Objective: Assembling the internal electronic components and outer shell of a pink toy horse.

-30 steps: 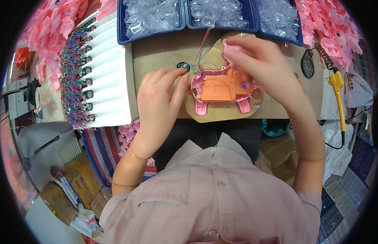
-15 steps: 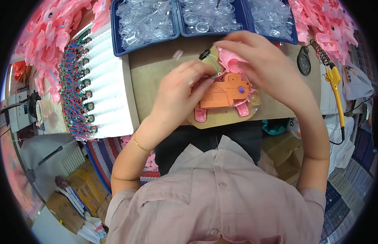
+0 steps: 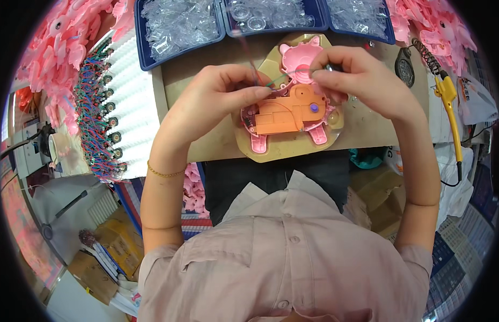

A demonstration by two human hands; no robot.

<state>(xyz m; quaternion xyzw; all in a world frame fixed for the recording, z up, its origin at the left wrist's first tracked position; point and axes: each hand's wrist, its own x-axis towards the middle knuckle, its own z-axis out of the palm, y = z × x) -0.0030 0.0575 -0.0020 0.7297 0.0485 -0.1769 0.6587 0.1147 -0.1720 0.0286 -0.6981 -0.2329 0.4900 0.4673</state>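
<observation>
In the head view, my left hand is hovering over the far left side of an open pink toy shell, thumb and forefinger pressing together; they are apparently pinching a thin green wire. My right hand is hanging just beside the shell's eared end, its curled fingers gripping a small dark round part that they are mostly hiding.

The shell is lying on a tan fixture at the near edge of the counter, and an orange block is filling most of its body. From both sets of fingers, that body is lying toward me and between them. The shell's long axis is slanting from near left to far right, so my right fingers are sitting nearer the eared end and my left fingers nearer the body's far left rim. The wire is bridging the gap between my hands.

Along the counter's far edge, blue trays are holding clear plastic parts; at its left edge, white foam is standing.
</observation>
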